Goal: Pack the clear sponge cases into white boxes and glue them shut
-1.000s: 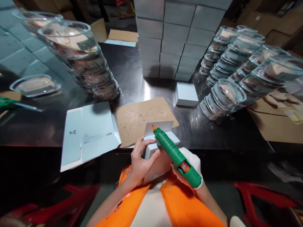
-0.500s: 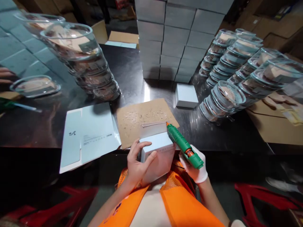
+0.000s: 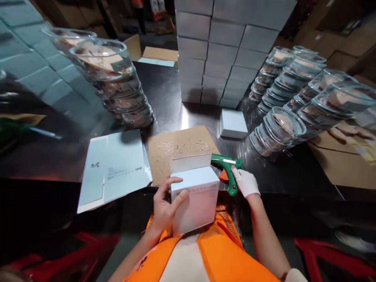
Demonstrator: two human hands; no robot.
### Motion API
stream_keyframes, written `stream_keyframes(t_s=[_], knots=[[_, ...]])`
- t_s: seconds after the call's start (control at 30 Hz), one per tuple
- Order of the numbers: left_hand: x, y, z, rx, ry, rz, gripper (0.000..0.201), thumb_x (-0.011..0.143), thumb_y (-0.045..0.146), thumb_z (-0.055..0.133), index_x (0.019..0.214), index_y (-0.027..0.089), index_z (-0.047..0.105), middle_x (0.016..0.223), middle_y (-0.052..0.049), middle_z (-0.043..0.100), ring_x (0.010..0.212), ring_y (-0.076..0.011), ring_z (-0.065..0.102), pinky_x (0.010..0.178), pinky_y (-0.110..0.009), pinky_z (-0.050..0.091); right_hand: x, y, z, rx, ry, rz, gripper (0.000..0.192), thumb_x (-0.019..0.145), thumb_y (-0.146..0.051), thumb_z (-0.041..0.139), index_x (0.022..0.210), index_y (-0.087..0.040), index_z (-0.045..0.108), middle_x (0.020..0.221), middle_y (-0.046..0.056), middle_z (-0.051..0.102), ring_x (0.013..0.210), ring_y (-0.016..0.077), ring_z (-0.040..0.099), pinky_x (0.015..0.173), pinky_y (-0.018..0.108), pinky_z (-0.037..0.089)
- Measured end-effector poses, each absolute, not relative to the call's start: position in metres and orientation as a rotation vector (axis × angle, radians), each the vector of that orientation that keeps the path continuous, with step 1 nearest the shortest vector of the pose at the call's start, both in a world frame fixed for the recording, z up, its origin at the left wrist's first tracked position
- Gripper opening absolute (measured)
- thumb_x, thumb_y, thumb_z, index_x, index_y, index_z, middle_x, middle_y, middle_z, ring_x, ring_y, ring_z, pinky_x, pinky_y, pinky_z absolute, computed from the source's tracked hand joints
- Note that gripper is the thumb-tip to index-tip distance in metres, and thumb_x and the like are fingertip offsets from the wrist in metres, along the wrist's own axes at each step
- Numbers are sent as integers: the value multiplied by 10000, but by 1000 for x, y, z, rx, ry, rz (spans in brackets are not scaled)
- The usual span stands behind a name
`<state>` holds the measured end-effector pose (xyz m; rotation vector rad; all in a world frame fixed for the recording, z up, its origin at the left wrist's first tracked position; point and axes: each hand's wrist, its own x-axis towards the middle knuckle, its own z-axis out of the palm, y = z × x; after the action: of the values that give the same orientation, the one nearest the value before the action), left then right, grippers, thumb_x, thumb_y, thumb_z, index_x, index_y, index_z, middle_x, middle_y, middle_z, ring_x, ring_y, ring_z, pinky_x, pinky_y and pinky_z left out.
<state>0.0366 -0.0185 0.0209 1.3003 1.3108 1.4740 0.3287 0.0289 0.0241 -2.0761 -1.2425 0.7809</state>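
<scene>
My left hand [image 3: 164, 203] grips the left side of a small pale blue box [image 3: 195, 196] held against my orange vest, its top flap standing up. My right hand [image 3: 246, 182], in a white glove, holds the handle of a green glue gun [image 3: 226, 166] resting at the table edge, just right of the box, nozzle pointing left toward the flap. Behind the box lies a brown cardboard sheet [image 3: 179, 147] marked with glue spots.
A flat unfolded box blank [image 3: 113, 168] lies to the left. Stacks of clear lidded bowls stand at left [image 3: 117, 86] and right [image 3: 293, 105]. A wall of stacked pale boxes [image 3: 226, 51] rises at the back, one single box [image 3: 233, 123] before it. Brown cartons [image 3: 340, 160] sit far right.
The glue gun has swung off the box top and down to the table at the right, lying sideways. The box has come lower and closer to my body.
</scene>
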Motion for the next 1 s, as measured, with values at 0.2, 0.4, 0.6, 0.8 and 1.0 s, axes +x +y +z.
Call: stream_keyframes(t_s=[0.2, 0.4, 0.6, 0.8, 1.0], knots=[[41, -14, 18, 1269, 1188, 1389, 372, 763, 531, 846, 939, 221, 740, 970, -41, 686, 821, -194, 662, 692, -266, 521, 295, 21, 52, -1503, -1115, 1011, 477, 763, -554, 819, 1098, -214, 804, 1117, 89, 814, 1039, 275, 746, 883, 371, 603], [47, -12, 7, 1293, 1203, 1435, 436, 791, 610, 829, 965, 234, 695, 1246, -122, 716, 1218, -311, 685, 949, -367, 564, 267, 31, 50, -1229, -937, 1456, 570, 654, -540, 919, 1105, -219, 782, 1111, 66, 818, 1005, 269, 766, 934, 397, 610], [44, -2, 3, 1162, 958, 1612, 521, 844, 534, 827, 1241, 317, 567, 1089, -60, 739, 1105, -272, 758, 945, -419, 610, 287, 17, 55, -901, -1605, 1319, 776, 743, -910, 685, 1096, -229, 803, 1378, 137, 711, 1320, 331, 657, 1146, 500, 503], [38, 1, 7, 1369, 1052, 1556, 348, 867, 563, 800, 816, 224, 744, 1084, -110, 715, 1116, -287, 718, 1028, -469, 580, 275, 17, 63, -889, -1924, 1028, 231, 961, -416, 747, 1130, -277, 822, 1378, 89, 739, 1310, 246, 667, 1149, 438, 508], [44, 1, 7, 1336, 1062, 1568, 371, 839, 577, 823, 805, 217, 743, 1026, -92, 714, 1093, -286, 735, 1004, -458, 593, 276, 15, 57, -907, -1843, 1086, 283, 987, -498, 703, 1105, -279, 838, 1394, 100, 739, 1305, 263, 679, 1149, 478, 511]])
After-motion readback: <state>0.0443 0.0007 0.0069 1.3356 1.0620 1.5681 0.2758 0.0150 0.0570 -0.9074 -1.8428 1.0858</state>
